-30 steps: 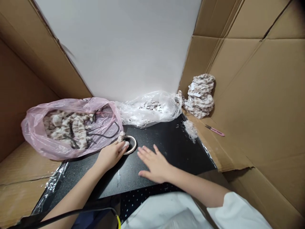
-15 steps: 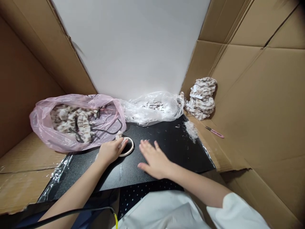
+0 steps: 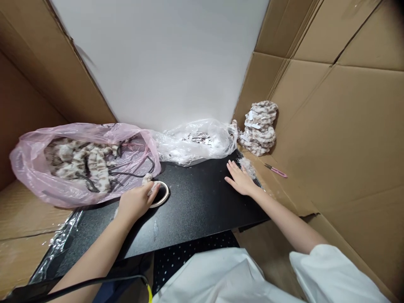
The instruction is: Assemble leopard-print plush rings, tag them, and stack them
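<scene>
Two hands of yours in view over a black tabletop (image 3: pixel 195 206). Your left hand (image 3: pixel 134 204): thumb and fingers closed together on a fluffy piece (image 3: pixel 147 178), pale and soft, one end of it showing just beyond the knuckles, at the near edge of the pink bag. The remainder of its length is largely hidden by the hand. Just right of your fingertips lies a pale ring (image 3: pixel 167 192), resembling a roll of tape; whether your fingers also touch it, cannot tell.

Your right hand (image 3: pixel 241 180): released, palm down, fingers extended and slightly parted, holding nothing. Position: far right of the tabletop, just beside a heap of white lint (image 3: pixel 248 169). Contact between palm and surface cannot be confirmed.

Surroundings. Left: pink bag (image 3: pixel 27 158), mouth open toward you, containing spotted plush pieces (image 3: pixel 98 168) and dark cords (image 3: pixel 129 173). Centre back: clear bag (image 3: pixel 179 156), touching the pink one, with small dark-and-white strips (image 3: pixel 201 138) visible inside. Right back: stack of spotted plush (image 3: pixel 260 132) bearing white tags (image 3: pixel 252 125), leaning near the cardboard wall (image 3: pixel 344 139). A pink-handled cutter (image 3: pixel 279 171) lies on the cardboard below that stack, apart from your right hand.
</scene>
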Demonstrator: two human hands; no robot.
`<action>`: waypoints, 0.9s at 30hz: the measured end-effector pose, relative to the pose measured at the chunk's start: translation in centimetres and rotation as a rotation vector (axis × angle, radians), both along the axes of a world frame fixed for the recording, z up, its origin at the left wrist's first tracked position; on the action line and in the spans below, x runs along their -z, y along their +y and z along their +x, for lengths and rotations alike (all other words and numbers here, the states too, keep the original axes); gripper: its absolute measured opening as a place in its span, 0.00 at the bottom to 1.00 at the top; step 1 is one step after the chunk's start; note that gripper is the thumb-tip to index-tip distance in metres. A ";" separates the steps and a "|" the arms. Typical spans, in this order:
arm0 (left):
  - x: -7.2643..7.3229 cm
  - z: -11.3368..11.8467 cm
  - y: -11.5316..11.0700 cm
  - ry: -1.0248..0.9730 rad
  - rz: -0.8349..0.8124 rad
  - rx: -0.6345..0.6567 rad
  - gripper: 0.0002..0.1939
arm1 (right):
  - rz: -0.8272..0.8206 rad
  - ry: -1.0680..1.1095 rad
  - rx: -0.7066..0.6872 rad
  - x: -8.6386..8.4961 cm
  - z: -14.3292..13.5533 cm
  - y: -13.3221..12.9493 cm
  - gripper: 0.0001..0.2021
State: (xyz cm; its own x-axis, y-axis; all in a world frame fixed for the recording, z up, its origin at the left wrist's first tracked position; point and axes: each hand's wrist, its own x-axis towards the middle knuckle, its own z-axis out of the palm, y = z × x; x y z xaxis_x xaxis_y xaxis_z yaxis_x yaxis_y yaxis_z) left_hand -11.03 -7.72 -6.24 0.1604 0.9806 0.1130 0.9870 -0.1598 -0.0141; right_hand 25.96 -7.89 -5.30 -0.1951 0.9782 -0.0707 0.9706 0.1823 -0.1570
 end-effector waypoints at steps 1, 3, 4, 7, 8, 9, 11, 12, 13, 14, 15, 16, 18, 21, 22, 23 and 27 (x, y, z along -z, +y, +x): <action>0.0 0.0 0.0 -0.003 -0.006 0.002 0.22 | 0.015 0.020 -0.020 -0.4 -0.6 -0.5 0.35; 0.0 0.0 0.0 -0.005 -0.008 0.005 0.23 | 0.018 0.097 -0.150 -0.7 -3.6 -1.5 0.36; 0.0 0.0 0.0 -0.005 -0.004 0.004 0.23 | 0.003 0.133 -0.249 -0.7 -5.7 -2.0 0.36; 0.1 -0.1 -0.1 -0.004 0.012 0.006 0.23 | -0.036 0.203 -0.467 0.5 -11.9 -2.4 0.38; 0.1 -0.1 -0.1 -0.003 0.017 0.007 0.23 | -0.035 0.206 -0.485 0.9 -13.6 -2.0 0.38; 0.1 -0.1 -0.1 -0.003 0.021 0.007 0.23 | -0.025 0.203 -0.487 1.4 -14.9 -1.5 0.38; 0.1 -0.1 -0.2 -0.007 0.022 0.009 0.23 | -0.003 0.192 -0.471 2.0 -16.5 -0.1 0.37; 0.1 -0.1 -0.2 -0.013 0.018 0.008 0.22 | 0.004 0.187 -0.464 2.1 -16.7 0.7 0.37; 0.0 -0.1 -0.2 -0.023 0.013 0.007 0.22 | 0.007 0.182 -0.457 2.1 -16.7 1.4 0.36; 0.0 -0.2 -0.2 -0.033 0.009 0.004 0.22 | 0.006 0.177 -0.447 2.0 -16.4 1.9 0.36; -0.1 -0.2 -0.3 -0.041 0.005 -0.003 0.22 | 0.005 0.171 -0.432 2.0 -15.7 2.3 0.36; -0.1 -0.2 -0.3 -0.045 0.001 -0.011 0.22 | 0.004 0.163 -0.408 1.9 -14.7 2.6 0.36; -0.3 -0.2 -0.3 -0.046 -0.011 -0.028 0.22 | 0.003 0.139 -0.330 1.8 -11.9 2.5 0.36; -0.4 -0.2 -0.4 -0.050 -0.026 -0.048 0.22 | -0.007 0.056 -0.150 1.8 -6.3 1.7 0.36; -0.4 -0.1 -0.4 -0.054 -0.027 -0.053 0.22 | -0.008 0.019 -0.074 1.7 -4.6 1.3 0.36; -0.5 -0.1 -0.3 -0.057 -0.025 -0.060 0.22 | -0.009 -0.020 0.022 1.6 -3.2 0.9 0.36; -0.3 -0.2 -0.2 -0.062 0.000 -0.074 0.23 | 0.064 -0.032 0.123 0.8 -3.5 -0.4 0.36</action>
State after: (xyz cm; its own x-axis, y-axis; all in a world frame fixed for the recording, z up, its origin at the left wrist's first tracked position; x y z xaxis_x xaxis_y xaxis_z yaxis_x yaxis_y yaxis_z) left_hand -11.26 -7.89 -5.92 0.0804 0.9895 0.1202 0.9951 -0.0865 0.0470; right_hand 22.45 -8.30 -6.10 -0.0716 0.9974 -0.0119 0.9906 0.0697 -0.1174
